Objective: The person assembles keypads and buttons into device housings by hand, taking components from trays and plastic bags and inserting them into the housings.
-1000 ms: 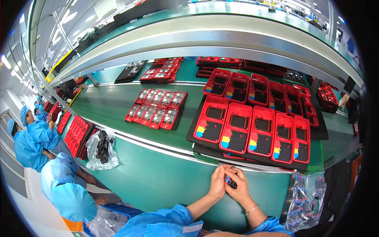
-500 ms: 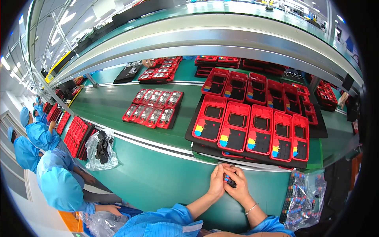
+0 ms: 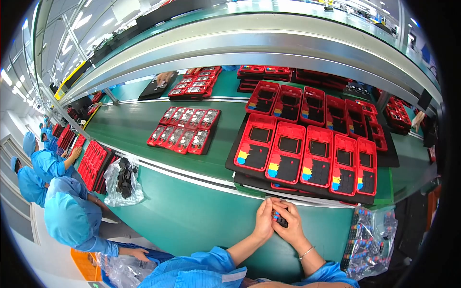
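Observation:
Just in front of the tray edge, my left hand (image 3: 262,222) and my right hand (image 3: 290,227) are pressed together. Between them is a small black keypad (image 3: 279,219) with a few blue and red keys, mostly covered by my curled fingers. Both hands are closed on it. Beyond them, red plastic housings (image 3: 287,153) lie in two rows on a black tray (image 3: 233,165). Each front housing shows a dark window and a black area with yellow, blue and red patches. Right of my hands lies a clear bag (image 3: 370,240) full of similar coloured keypads.
Smaller red housings with pale round parts (image 3: 185,129) lie on the green belt. At the left are a bag of black pieces (image 3: 125,182), stacked red frames (image 3: 93,165) and blue-clad people (image 3: 72,216). A metal beam (image 3: 249,45) crosses above.
My hands stay almost in place around the keypad. The small housings on the belt have shifted slightly left. The people at the left have moved, and a hand shows above the far black tray.

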Available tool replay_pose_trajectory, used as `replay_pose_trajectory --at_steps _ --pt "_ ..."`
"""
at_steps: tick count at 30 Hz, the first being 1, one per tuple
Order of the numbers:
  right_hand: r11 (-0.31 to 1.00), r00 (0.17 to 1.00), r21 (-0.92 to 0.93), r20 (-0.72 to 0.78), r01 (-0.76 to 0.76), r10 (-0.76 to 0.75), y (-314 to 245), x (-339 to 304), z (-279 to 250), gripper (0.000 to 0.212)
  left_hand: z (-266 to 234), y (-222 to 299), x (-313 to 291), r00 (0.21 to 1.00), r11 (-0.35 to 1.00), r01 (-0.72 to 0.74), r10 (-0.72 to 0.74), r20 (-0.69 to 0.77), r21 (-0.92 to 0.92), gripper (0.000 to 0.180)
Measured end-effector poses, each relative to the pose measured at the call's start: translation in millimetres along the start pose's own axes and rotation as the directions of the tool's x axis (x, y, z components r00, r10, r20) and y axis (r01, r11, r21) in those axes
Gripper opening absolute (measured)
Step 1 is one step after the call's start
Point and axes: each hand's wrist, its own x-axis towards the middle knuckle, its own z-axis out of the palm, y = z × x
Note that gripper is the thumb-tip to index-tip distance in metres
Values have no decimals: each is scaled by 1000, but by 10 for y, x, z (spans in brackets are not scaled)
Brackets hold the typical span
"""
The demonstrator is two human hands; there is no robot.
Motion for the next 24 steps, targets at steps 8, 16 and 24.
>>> replay_pose_trajectory --at_steps 8,16,24 --pt "1000 1000 -3 4 6 -6 7 -4 -10 60 -12 -17 -1 1000 1000 13 -13 1 -22 40" --pt "1000 1000 -5 5 14 -14 50 -15 -10 61 -8 -29 8 1000 1000 13 -13 8 -26 40" --pt "1000 1000 -2 4 13 -13 63 -20 -14 61 -8 -48 18 1000 999 15 -14 6 -30 40"
